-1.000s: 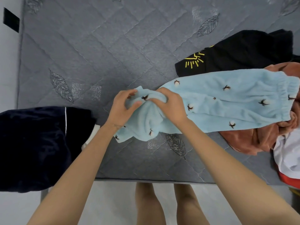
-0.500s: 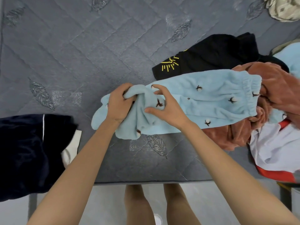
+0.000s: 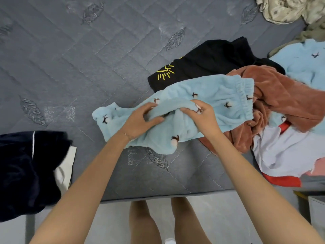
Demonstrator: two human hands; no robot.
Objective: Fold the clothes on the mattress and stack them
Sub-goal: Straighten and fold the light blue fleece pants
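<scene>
Ahead and to my left the mattress [image 3: 79, 67] lies bare, open room to reach across, and a bare strip runs between the trousers [image 3: 219, 95] and the near edge. A navy pile [image 3: 26, 173] blocks the near left corner; on my right a heap [image 3: 284, 103] of clothes crowds the mattress, with a beige cloth [image 3: 284, 9] at the far corner.

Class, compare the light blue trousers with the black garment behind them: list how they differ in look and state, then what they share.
The light blue trousers carry small scattered brown-and-white motifs; the black garment has one yellow sun design. The left hand and right hand grip the trousers, bunching them; the black garment lies untouched. The trousers overlap the black garment's near edge. Both rest on the mattress.
</scene>
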